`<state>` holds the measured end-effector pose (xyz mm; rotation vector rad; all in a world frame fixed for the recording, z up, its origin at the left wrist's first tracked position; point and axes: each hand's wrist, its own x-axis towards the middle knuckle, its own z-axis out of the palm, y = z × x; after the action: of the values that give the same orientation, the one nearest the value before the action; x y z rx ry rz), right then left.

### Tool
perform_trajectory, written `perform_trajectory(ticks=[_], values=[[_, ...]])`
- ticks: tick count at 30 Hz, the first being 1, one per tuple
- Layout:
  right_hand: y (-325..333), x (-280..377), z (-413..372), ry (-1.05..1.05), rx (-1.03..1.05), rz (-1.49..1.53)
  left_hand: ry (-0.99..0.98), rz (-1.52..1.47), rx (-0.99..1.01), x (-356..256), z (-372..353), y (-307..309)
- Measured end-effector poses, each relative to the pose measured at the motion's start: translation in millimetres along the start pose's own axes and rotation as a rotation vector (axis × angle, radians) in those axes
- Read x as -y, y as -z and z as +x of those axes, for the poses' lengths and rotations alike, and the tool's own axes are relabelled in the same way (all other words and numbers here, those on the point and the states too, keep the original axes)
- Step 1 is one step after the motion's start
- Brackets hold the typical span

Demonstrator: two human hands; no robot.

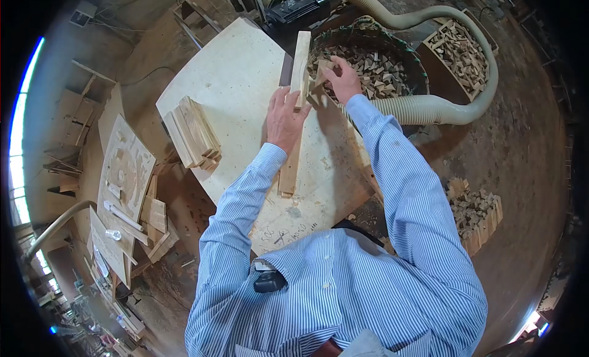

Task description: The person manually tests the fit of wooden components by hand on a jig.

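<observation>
My left hand point(285, 119) grips the near end of a pale wooden strip point(300, 61), thumb on its right side and fingers over the left and top. The strip stands out past the work board point(236, 74), beside a dark plate point(286, 69). My right hand point(345, 82) is closed on a small wooden block point(321, 71), just right of the strip and over the basket's edge. Below my left hand another wooden strip point(289, 173) lies lengthwise on the board. A stack of wooden strips point(191, 133) rests at the board's left side.
A woven basket point(423, 65) of small wood offcuts stands to the right. A ribbed hose point(451, 109) curves around it, near a box of offcuts point(459, 56). A motor point(297, 6) sits behind the board. More offcuts point(472, 213) lie in a pile at lower right.
</observation>
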<state>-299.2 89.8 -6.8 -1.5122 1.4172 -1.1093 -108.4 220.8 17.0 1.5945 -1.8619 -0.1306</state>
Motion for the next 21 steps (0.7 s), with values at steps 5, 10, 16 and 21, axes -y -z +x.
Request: perform_trajectory(ticks=[5, 10, 16, 21], values=[[-18, -18, 12, -0.087, 0.069, -0.018, 0.011, 0.039, 0.1, 12, -2, -28], [-23, -26, 10, -0.071, 0.235, -0.039, -0.023, 0.102, 0.091, 8, -3, -29], [-17, -6, 1, -0.029, 0.241, -0.313, -0.074, 0.206, 0.192, 5, 4, -33], [-11, 7, -3, -0.033, 0.31, -0.286, -0.028, 0.217, 0.246, 0, 7, -28]])
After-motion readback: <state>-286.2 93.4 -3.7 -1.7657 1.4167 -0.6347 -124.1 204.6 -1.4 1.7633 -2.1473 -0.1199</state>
